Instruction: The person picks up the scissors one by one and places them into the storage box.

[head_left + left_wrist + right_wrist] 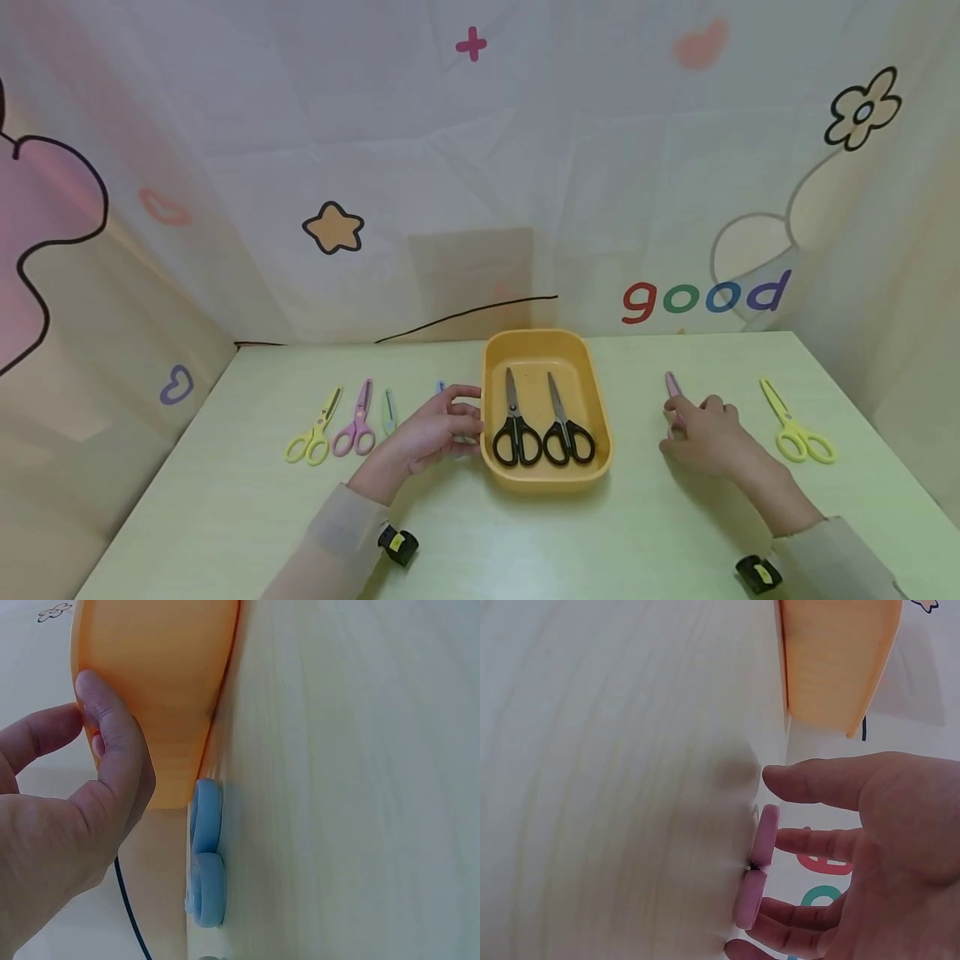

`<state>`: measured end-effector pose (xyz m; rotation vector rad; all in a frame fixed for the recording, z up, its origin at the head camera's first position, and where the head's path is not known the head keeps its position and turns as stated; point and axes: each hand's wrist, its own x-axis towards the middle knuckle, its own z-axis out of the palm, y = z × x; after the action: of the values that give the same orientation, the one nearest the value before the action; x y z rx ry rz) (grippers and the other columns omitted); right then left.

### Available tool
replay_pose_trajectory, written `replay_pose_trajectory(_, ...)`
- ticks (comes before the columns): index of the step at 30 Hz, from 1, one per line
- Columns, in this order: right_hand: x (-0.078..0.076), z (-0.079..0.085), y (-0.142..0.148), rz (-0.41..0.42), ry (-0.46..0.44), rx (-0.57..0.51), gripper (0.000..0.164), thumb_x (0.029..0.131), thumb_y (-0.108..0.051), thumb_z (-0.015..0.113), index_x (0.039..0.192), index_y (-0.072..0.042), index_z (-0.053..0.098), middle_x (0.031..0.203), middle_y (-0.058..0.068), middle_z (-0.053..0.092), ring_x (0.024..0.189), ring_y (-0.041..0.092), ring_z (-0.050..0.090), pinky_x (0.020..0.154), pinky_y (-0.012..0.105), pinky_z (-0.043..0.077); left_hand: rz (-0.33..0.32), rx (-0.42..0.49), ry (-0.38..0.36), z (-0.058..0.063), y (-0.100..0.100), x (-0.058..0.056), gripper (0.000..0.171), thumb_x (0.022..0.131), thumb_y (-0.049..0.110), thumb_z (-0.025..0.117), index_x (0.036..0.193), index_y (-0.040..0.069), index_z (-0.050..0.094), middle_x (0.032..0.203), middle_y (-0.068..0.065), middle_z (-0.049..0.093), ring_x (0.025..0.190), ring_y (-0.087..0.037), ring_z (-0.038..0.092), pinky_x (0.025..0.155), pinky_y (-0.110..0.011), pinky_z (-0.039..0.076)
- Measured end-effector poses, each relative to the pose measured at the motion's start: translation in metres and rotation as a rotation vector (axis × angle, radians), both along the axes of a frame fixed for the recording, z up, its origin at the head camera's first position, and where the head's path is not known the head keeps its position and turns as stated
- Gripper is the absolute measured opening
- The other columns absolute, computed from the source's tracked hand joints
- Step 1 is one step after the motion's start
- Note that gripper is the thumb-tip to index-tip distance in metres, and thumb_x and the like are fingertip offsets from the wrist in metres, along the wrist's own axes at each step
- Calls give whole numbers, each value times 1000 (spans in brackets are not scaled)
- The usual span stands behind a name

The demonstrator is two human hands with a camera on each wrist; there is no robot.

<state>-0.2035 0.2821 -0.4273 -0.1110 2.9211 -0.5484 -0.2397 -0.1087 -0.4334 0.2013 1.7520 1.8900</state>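
My left hand [438,429] is at the left side of a yellow-orange tray [600,408], its fingertips touching the outer wall near the rim. Two black-handled scissors [517,437] lie side by side in the tray, blades pointing away. Beneath my left hand are blue scissors [208,889], partly hidden from the head view. To the tray's right, my right hand [708,437] reaches over pink scissors [672,383]. In the right wrist view its fingers are spread around the pink handle loops [765,836], and the thumb stands apart from them.
Yellow scissors [802,437] lie right of my right hand. On the left are yellow scissors [318,433], purple-pink scissors [360,421] and green scissors [388,408], the green ones partly covered by my hand. A printed curtain [375,125] rises behind the table [225,508].
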Motion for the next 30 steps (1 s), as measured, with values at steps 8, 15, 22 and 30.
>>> replay_pose_trajectory(8, 0, 2, -3, 21, -1, -22, 40, 92, -21, 74, 122, 0, 59, 101, 24, 50, 95, 45, 44, 70, 47, 45, 6, 13, 6, 0, 1, 0, 60, 96, -5, 59, 150, -3, 32, 113, -17, 54, 86, -20, 63, 77, -33, 60)
replay_pose_trajectory(15, -1, 0, -4, 31, 13, -23, 24, 91, -13, 68, 111, -2, 60, 96, 20, 50, 89, 41, 45, 69, 46, 44, 10, 6, 12, -2, 1, 1, 58, 96, -5, 59, 149, -3, 33, 109, -14, 54, 87, -20, 63, 78, -35, 60)
replay_pose_trajectory(22, -2, -5, -1, 59, 51, -13, 17, 88, -11, 67, 102, -6, 59, 88, 13, 51, 86, 37, 43, 71, 44, 34, 6, 12, 10, -3, 0, 1, 58, 96, -7, 60, 148, -3, 34, 109, -14, 54, 87, -20, 63, 78, -34, 60)
replay_pose_trajectory(30, -3, -2, -4, 22, 38, -15, 27, 83, -16, 76, 103, -10, 59, 97, 18, 48, 89, 41, 44, 67, 43, 40, 1, 18, 12, -3, 0, 1, 58, 97, -6, 61, 148, -3, 34, 111, -15, 55, 88, -20, 63, 78, -35, 60)
